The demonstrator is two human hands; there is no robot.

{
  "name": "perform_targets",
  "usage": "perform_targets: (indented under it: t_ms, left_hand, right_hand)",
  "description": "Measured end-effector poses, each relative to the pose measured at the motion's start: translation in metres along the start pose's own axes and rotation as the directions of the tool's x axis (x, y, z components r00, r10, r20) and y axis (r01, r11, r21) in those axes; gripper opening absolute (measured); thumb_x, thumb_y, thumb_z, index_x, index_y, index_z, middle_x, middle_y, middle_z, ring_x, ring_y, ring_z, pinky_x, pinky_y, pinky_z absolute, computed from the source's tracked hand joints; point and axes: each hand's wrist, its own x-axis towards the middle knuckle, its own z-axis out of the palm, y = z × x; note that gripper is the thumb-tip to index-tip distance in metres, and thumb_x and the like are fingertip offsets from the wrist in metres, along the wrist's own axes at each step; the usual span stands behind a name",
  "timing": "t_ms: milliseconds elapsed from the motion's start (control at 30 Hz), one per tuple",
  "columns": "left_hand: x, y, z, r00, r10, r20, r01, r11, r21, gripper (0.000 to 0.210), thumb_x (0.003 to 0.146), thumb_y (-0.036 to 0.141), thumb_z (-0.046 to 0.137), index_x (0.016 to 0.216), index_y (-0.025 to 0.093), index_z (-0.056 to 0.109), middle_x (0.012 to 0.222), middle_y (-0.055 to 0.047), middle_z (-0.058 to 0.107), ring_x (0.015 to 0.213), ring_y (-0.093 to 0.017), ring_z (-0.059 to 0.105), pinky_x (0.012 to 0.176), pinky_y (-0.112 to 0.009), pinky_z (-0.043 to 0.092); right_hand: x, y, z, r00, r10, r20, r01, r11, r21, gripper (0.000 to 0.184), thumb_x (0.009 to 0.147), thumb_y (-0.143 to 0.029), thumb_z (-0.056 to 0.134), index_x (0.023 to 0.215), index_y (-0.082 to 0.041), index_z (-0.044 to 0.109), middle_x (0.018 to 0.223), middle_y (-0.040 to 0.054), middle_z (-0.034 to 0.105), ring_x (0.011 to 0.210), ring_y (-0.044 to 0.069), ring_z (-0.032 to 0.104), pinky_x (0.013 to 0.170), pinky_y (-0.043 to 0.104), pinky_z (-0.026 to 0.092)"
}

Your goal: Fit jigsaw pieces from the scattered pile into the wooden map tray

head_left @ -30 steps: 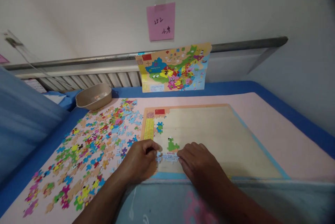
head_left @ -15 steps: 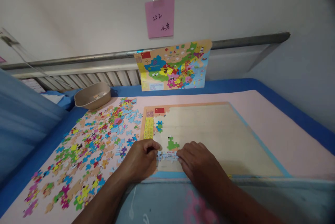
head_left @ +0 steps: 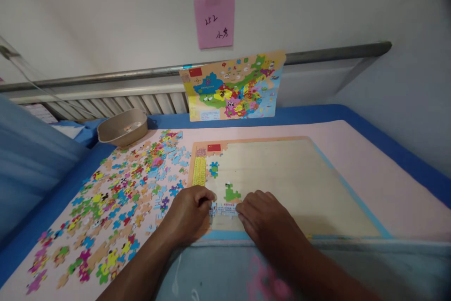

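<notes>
Puzzle pieces printed with pale blue text form a short strip low on the left part of the puzzle board. My left hand is closed, thumb and forefinger pinching the strip's left end. At the right end, my right hand is closed too, its bent fingertips pressed on the strip's edge piece. Just above lies a small group of joined green pieces. A blue and green piece rests higher, near the board's left border. The fingers hide parts of the strip.
Many loose puzzle pieces spread over the pink sheet on the left. Behind them stands a beige basin with a few pieces inside. A printed map picture leans against the metal rail. Light blue fabric covers the near edge.
The view has shifted slightly. Both hands stay at the two ends of the text strip, with hardly any movement.
</notes>
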Motion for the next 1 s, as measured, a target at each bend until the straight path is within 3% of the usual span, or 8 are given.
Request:
perform_targets:
  t_ms: [233, 500, 767, 1000]
  left_hand:
    - [-0.0004, 0.0022, 0.0004, 0.998, 0.053, -0.018, -0.051, 0.994, 0.094, 0.028, 0.084, 0.011, 0.056, 0.094, 0.023, 0.08, 0.1, -0.004, 0.082, 0.097, -0.023, 0.074, 0.088, -0.036, 0.052]
    - [-0.0016, 0.0053, -0.0022, 0.999, -0.043, 0.018, 0.045, 0.996, -0.078, 0.025, 0.084, 0.01, 0.054, 0.086, 0.022, 0.075, 0.096, -0.002, 0.08, 0.092, -0.02, 0.073, 0.085, -0.03, 0.052]
    - [-0.0025, 0.0024, -0.0014, 0.999, -0.032, 0.017, 0.034, 0.996, -0.08, 0.024, 0.084, 0.011, 0.054, 0.088, 0.022, 0.075, 0.094, -0.002, 0.079, 0.09, -0.018, 0.072, 0.084, -0.028, 0.051]
    - [-0.0049, 0.005, -0.004, 0.998, -0.057, 0.017, 0.059, 0.995, -0.079, 0.023, 0.085, 0.012, 0.054, 0.086, 0.021, 0.075, 0.091, -0.001, 0.077, 0.086, -0.017, 0.069, 0.082, -0.027, 0.05]
  right_hand:
    - [0.0028, -0.0052, -0.0012, 1.0, -0.016, 0.019, 0.016, 1.0, 0.003, 0.021, 0.089, -0.005, 0.073, 0.083, -0.023, 0.066, 0.081, 0.0007, 0.061, 0.076, 0.022, 0.048, 0.073, 0.036, 0.03]
    - [0.0043, -0.0002, -0.002, 0.998, 0.047, 0.046, -0.047, 0.999, 0.016, 0.019, 0.092, -0.005, 0.069, 0.085, -0.023, 0.068, 0.082, 0.0021, 0.061, 0.076, 0.023, 0.049, 0.074, 0.037, 0.03]
    - [0.002, 0.0023, -0.0013, 0.994, 0.095, 0.057, -0.098, 0.994, 0.057, 0.016, 0.094, -0.008, 0.069, 0.087, -0.022, 0.069, 0.083, 0.0018, 0.062, 0.078, 0.023, 0.049, 0.075, 0.036, 0.03]
    - [0.0033, 0.0008, -0.0039, 0.982, 0.129, 0.142, -0.137, 0.989, 0.051, 0.016, 0.096, -0.008, 0.067, 0.09, -0.022, 0.07, 0.085, 0.0019, 0.063, 0.08, 0.022, 0.05, 0.076, 0.036, 0.03]
